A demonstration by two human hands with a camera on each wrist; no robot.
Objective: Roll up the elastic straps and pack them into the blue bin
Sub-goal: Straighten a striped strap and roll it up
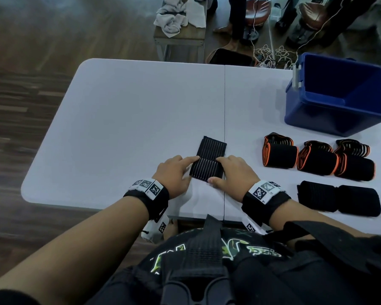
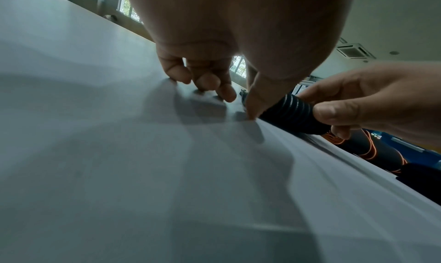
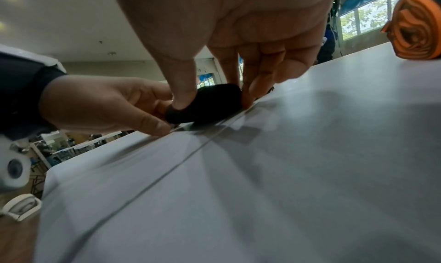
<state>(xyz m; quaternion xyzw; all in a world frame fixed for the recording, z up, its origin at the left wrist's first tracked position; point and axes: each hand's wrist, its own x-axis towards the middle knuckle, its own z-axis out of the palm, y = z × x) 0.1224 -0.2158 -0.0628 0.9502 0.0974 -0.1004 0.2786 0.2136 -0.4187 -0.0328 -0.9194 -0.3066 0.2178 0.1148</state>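
Observation:
A black ribbed elastic strap [image 1: 209,160] lies at the near middle of the grey table [image 1: 130,117]. Its near part is rolled up and a flat tail points away from me. My left hand [image 1: 182,170] pinches the roll's left end, index finger on top. My right hand [image 1: 224,170] grips the right end, thumb on the near side. The right wrist view shows the roll [image 3: 205,104] between my right thumb and fingers. In the left wrist view the roll [image 2: 293,114] sits between both hands. The blue bin [image 1: 339,95] stands at the far right.
Three rolled straps with orange edges [image 1: 317,160] lie in a row right of my hands, in front of the bin. Two plain black rolls [image 1: 339,199] lie nearer the table's front edge. Beyond the table are a bench with towels [image 1: 178,16], cables and stools.

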